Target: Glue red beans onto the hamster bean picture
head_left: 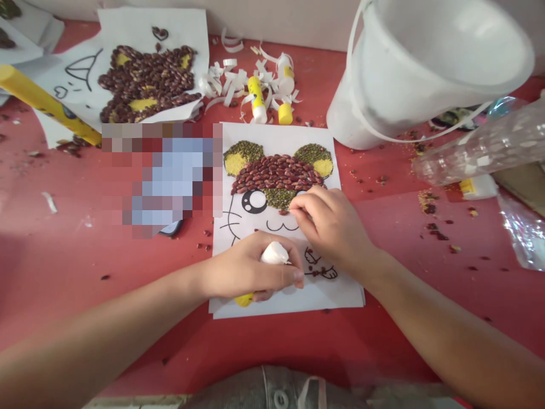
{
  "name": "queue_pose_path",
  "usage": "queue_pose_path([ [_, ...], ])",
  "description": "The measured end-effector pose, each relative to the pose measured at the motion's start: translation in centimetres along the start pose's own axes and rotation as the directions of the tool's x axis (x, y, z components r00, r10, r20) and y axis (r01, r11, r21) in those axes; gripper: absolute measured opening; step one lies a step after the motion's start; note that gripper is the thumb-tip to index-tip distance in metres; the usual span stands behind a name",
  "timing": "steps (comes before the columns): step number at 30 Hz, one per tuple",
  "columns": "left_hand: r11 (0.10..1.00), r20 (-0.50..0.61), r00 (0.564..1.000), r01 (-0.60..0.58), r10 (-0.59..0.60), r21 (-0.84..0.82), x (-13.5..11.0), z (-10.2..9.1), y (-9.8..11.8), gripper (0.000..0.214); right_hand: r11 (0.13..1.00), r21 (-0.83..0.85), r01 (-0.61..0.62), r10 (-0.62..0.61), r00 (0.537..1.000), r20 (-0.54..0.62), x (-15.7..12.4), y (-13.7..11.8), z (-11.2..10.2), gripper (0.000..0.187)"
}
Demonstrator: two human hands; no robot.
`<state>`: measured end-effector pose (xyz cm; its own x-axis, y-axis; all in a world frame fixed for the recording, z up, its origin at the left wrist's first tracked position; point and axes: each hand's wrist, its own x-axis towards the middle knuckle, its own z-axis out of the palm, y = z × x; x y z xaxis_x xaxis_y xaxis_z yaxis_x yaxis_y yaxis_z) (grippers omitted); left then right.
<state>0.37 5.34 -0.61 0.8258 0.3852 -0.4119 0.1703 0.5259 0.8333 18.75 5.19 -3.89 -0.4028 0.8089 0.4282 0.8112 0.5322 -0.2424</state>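
nearest the camera, a fold of grey cloth [272, 392] shows at the bottom edge, below the person's two bare forearms. the left hand [251, 267] is clamped around a glue stick [275, 254], its yellow base [243, 299] poking out under the fist and its white end showing above the fingers. the right hand [332, 224] has its thumb and fingertips [293, 209] drawn together at the lower edge of a patch of green mung beans [279, 199]; whether they pinch anything is too hidden to tell. the two hands are apart but just beside each other, both over a white paper sheet [334, 298] lying on a red table [85, 255]. the sheet bears a printed cartoon animal face, with red-brown beans [275, 173] glued across the head and green and yellow seeds [242, 156] filling the ears. loose seeds [434, 233] are scattered around it. beyond lie a white plastic bucket [426, 68], a clear plastic bottle [477, 150] on its side, curls of white paper [223, 85], a yellow-and-white glue stick [258, 99], and a second sheet [183, 28] covered with dark beans [149, 79]. a blurred patch [162, 176] hides part of the table.
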Motion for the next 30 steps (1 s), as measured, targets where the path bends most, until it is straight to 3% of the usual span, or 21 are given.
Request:
queue_pose_path([
  [11, 1.000, 0.007, 1.000, -0.008, 0.008, -0.012, 0.04, -0.02, -0.07, 0.012, 0.993, -0.102, 0.063, -0.067, 0.997, -0.034, 0.33, -0.24, 0.40, 0.022],
  [16, 1.000, 0.009, 1.000, -0.014, 0.014, -0.015, -0.05, -0.03, -0.10, 0.013, 0.998, -0.056, 0.033, -0.040, 0.991, -0.128, 0.07, -0.17, -0.11, 0.018],
  [25, 0.999, 0.012, 1.000, -0.016, 0.016, -0.030, -0.09, -0.10, -0.26, 0.014, 0.997, -0.035, 0.074, -0.077, 0.991, -0.111, -0.15, -0.09, -0.01, 0.023],
  [30, 1.000, 0.000, 1.000, -0.006, 0.006, -0.029, -0.11, -0.04, -0.14, 0.013, 0.995, -0.008, 0.099, -0.098, 0.976, -0.194, -0.23, 0.12, -0.32, 0.022],
])
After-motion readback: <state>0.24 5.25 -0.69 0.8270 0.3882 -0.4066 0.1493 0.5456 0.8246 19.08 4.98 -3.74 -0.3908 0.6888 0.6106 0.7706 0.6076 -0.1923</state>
